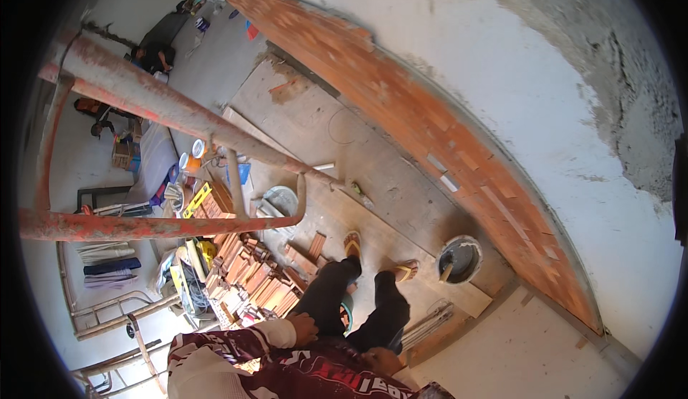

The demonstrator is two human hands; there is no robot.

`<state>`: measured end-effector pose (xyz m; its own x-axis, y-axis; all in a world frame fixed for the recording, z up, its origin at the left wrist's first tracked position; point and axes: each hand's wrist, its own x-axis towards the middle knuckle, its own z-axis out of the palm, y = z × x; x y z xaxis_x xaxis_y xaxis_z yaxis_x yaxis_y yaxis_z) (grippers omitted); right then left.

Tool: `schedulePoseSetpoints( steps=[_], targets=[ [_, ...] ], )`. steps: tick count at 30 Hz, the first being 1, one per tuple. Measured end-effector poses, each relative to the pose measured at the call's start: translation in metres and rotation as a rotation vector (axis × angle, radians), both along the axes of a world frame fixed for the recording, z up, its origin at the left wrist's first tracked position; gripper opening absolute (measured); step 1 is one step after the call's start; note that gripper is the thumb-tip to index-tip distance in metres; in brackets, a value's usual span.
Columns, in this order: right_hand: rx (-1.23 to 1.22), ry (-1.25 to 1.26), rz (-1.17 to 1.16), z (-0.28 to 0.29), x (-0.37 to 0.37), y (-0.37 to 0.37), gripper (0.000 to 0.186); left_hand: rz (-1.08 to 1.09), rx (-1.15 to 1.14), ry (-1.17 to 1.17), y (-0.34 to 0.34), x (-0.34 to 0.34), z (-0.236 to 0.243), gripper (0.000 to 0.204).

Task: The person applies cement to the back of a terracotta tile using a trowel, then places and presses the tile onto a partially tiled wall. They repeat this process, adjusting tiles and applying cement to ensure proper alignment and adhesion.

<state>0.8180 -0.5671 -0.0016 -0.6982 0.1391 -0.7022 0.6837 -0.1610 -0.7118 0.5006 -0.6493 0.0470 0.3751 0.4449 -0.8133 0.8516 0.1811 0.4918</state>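
Observation:
My left hand [304, 329] rests on my dark trousers at the left thigh, its fingers loosely bent and nothing visible in it. Beside my right thigh, my right hand [383, 361] hangs low near the lower edge of the view; its fingers are mostly hidden. My feet, in yellow flip-flops [406, 270], stand on a wooden board [387, 238]. Close to the right foot is a round dark bucket [469, 258] with a tool handle leaning out of it. Left of my legs lie stacked reddish bricks [251, 273].
A mortar-stained red metal frame [179, 116] crosses the left side. An orange brick wall [459, 148] runs along the right under grey plaster. A yellow spirit level [198, 200] and a round basin [280, 201] are beyond the bricks. A person [154, 56] is far left.

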Motion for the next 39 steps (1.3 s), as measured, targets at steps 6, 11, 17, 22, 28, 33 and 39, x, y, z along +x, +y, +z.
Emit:
schedulePoseSetpoints(
  steps=[6,11,17,22,28,33,39],
  targets=[
    [0.153,-0.048,-0.134,-0.023,-0.044,0.021,0.030,0.225,-0.302,-0.079,0.013,-0.041,-0.019,0.046],
    [0.437,-0.061,-0.298,-0.067,-0.065,0.041,0.026,0.581,-0.383,-0.003,0.004,-0.091,-0.102,0.035],
    [0.541,-0.122,-0.233,-0.141,-0.028,0.081,0.030,0.564,0.020,0.457,-0.106,-0.147,-0.328,0.036],
    [0.629,-0.172,-0.036,-0.206,0.010,0.087,0.042,0.952,-0.232,0.525,-0.096,-0.110,-0.358,0.041],
    [0.603,-0.212,-0.012,-0.236,-0.016,0.062,0.071,0.845,-0.465,0.556,-0.120,-0.075,-0.424,0.040],
    [0.680,-0.395,0.183,-0.228,-0.054,0.083,0.068,0.736,-0.394,0.460,-0.194,-0.094,-0.554,0.036],
    [0.817,-0.362,0.170,-0.244,-0.060,0.106,0.056,0.148,0.031,0.499,-0.202,-0.116,-0.632,0.067]
  ],
)
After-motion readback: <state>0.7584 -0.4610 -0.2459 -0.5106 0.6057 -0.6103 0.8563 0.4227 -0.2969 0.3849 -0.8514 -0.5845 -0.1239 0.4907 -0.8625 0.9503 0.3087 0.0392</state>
